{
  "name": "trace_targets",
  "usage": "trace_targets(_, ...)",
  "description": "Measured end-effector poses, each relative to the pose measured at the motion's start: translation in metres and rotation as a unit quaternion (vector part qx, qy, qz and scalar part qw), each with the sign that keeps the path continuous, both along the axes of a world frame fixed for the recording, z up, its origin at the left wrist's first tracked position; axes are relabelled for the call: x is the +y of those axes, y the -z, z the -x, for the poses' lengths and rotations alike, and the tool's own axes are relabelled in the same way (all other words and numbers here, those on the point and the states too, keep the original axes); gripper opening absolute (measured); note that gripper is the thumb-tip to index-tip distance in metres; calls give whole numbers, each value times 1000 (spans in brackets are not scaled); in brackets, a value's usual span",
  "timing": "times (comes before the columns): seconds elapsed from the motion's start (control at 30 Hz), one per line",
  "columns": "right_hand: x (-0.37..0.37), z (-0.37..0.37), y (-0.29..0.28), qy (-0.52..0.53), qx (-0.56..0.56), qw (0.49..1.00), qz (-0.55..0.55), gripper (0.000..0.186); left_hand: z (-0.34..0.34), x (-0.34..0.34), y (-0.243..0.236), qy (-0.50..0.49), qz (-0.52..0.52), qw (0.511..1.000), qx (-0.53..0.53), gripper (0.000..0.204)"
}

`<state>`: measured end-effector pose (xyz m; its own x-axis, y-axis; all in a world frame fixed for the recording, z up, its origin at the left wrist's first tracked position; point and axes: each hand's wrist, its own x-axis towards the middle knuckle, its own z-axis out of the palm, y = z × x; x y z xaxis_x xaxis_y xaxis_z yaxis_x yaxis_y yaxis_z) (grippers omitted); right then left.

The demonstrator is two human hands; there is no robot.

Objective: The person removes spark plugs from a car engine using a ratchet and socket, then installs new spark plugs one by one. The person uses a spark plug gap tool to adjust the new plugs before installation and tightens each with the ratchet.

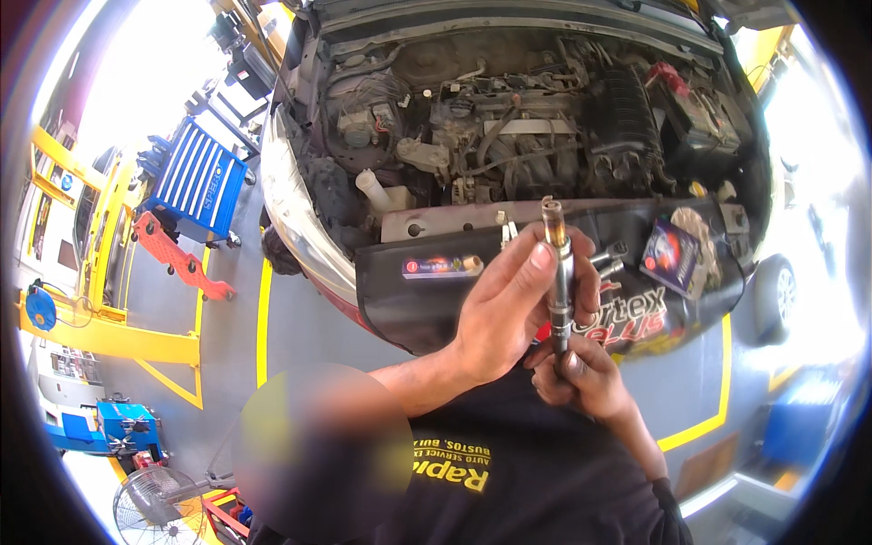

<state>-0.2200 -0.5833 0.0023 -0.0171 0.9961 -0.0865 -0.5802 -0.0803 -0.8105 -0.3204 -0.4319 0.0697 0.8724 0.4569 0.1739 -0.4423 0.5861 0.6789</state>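
Note:
In front of the engine bay I hold a metal socket (562,282) upright on an extension bar. A used-looking spark plug (552,216) with a brownish body sticks out of its top end. My left hand (509,304) is closed around the upper part of the socket, its thumb near the plug. Lower down, my right hand (581,374) grips the dark extension bar (560,340), fingers curled around it. Beyond my hands a black fender cover (400,304) drapes over the car's front edge. On it lies a narrow purple box (440,266), left of my left hand.
The uncovered engine (527,136) lies ahead under the raised hood. On the cover's right are a dark printed box (670,254) and metal tools (610,262). A blue tool cart (195,177), red creeper (182,259), yellow lift (113,327) and fan (159,504) stand left.

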Motion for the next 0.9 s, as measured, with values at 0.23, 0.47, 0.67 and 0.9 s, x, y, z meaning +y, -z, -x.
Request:
trace_targets(0.23,1,2,-15,19,-18,999,48,43,-14,8,6,-70,52,996,29,38)
trace_targets(0.47,15,-4,-25,40,-41,992,114,24,-25,25,10,-102,167,978,70,28)
trace_targets(0.67,-11,-18,-8,9,-164,979,121,29,17,110,14,-173,64,983,18,30)
trace_targets(0.9,-24,-59,-3,100,-110,985,88,31,10,85,30,-63,105,992,-21,35)
